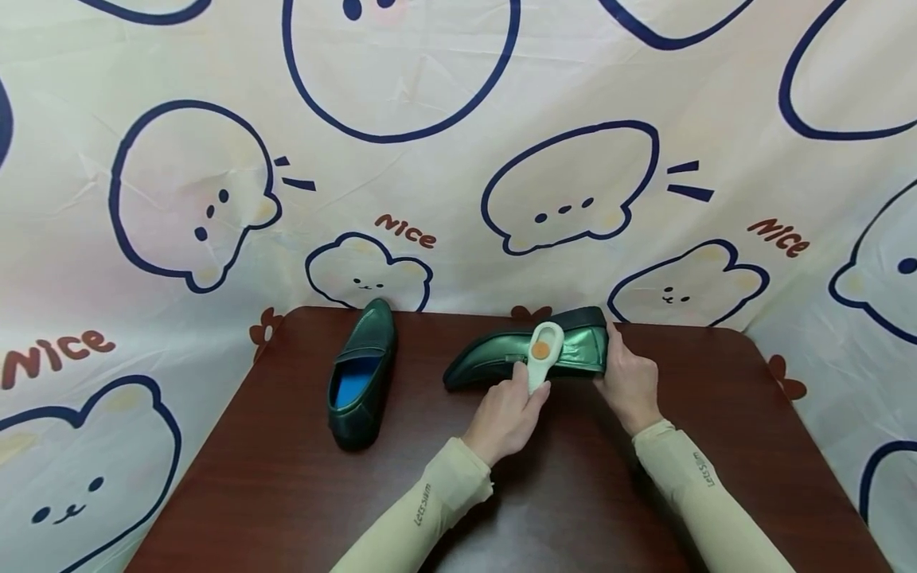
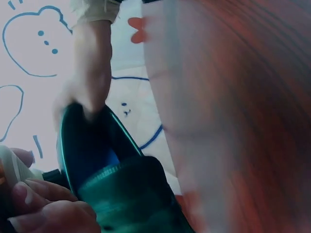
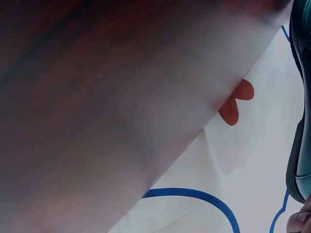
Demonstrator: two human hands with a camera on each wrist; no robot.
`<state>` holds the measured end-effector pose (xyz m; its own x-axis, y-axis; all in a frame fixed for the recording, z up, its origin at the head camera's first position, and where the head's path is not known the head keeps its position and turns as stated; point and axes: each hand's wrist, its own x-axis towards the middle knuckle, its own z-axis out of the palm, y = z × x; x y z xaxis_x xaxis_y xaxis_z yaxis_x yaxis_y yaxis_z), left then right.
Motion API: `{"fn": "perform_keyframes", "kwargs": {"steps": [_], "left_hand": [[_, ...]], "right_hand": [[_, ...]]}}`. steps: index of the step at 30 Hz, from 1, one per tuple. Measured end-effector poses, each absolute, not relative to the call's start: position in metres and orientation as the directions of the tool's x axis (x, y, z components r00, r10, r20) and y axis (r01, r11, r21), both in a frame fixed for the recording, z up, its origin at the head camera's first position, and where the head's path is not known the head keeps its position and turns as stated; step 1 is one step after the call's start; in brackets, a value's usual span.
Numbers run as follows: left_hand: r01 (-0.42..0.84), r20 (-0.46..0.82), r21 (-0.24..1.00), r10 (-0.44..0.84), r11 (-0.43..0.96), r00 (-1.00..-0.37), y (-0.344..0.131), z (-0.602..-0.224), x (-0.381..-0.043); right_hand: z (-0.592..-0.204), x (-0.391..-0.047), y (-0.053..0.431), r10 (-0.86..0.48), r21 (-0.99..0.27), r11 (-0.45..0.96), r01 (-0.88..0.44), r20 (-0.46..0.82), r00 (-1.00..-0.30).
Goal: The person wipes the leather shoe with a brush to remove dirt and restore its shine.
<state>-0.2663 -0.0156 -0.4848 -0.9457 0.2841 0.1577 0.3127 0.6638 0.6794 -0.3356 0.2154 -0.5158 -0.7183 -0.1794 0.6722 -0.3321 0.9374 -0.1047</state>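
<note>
My left hand grips the narrow handle of a white tool, which has a rounded head with an orange spot. That head lies against the side of a dark green loafer; the tool's underside is hidden. Turned on its side, toe to the left, the loafer has its heel end held by my right hand. In the left wrist view, the loafer's opening shows between both hands. The right wrist view catches only the shoe's edge and a few fingertips.
A second green loafer with a blue insole stands upright on the left of the brown table, toe towards the back. A white cartoon-printed sheet hangs behind the table and along its sides.
</note>
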Motion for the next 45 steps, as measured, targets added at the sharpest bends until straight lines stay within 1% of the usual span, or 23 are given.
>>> {"fn": "perform_keyframes", "kwargs": {"steps": [10,13,16,21,24,27,31,34,37,41,45], "left_hand": [[0.251,0.138,0.662,0.214,0.706,-0.967,-0.047,-0.491,-0.269],[0.248,0.158,0.658,0.192,0.711,-0.969,-0.054,-0.492,-0.270],[0.267,0.190,0.668,0.189,0.695,-0.964,-0.057,-0.494,-0.271],[0.346,0.225,0.707,0.269,0.617,-0.937,-0.048,-0.489,-0.271],[0.394,0.236,0.710,0.331,0.583,-0.914,-0.035,-0.480,-0.272],[0.429,0.246,0.688,0.369,0.585,-0.897,-0.025,-0.473,-0.275],[0.447,0.250,0.644,0.381,0.621,-0.890,-0.016,-0.468,-0.280],[0.419,0.216,0.652,0.375,0.632,-0.901,-0.013,-0.468,-0.284],[0.365,0.159,0.687,0.360,0.629,-0.919,-0.014,-0.468,-0.286],[0.284,0.096,0.729,0.317,0.623,-0.943,-0.025,-0.471,-0.284],[0.235,0.070,0.747,0.278,0.623,-0.958,-0.041,-0.479,-0.281]], "right_hand": [[-0.518,-0.335,0.216,-0.199,-0.095,0.936,-0.338,0.649,-0.734],[-0.519,-0.335,0.217,-0.191,-0.101,0.940,-0.327,0.639,-0.745],[-0.517,-0.335,0.218,-0.197,-0.088,0.940,-0.329,0.647,-0.736],[-0.511,-0.336,0.216,-0.233,-0.052,0.930,-0.365,0.683,-0.692],[-0.509,-0.336,0.216,-0.246,-0.039,0.927,-0.373,0.689,-0.682],[-0.509,-0.336,0.216,-0.247,-0.031,0.930,-0.367,0.687,-0.683],[-0.510,-0.337,0.216,-0.254,-0.017,0.929,-0.370,0.696,-0.672],[-0.510,-0.338,0.218,-0.267,-0.001,0.926,-0.378,0.704,-0.658],[-0.510,-0.338,0.220,-0.267,0.000,0.928,-0.374,0.701,-0.661],[-0.511,-0.337,0.220,-0.251,-0.017,0.936,-0.352,0.668,-0.701],[-0.516,-0.337,0.220,-0.242,-0.030,0.940,-0.340,0.644,-0.726]]}}
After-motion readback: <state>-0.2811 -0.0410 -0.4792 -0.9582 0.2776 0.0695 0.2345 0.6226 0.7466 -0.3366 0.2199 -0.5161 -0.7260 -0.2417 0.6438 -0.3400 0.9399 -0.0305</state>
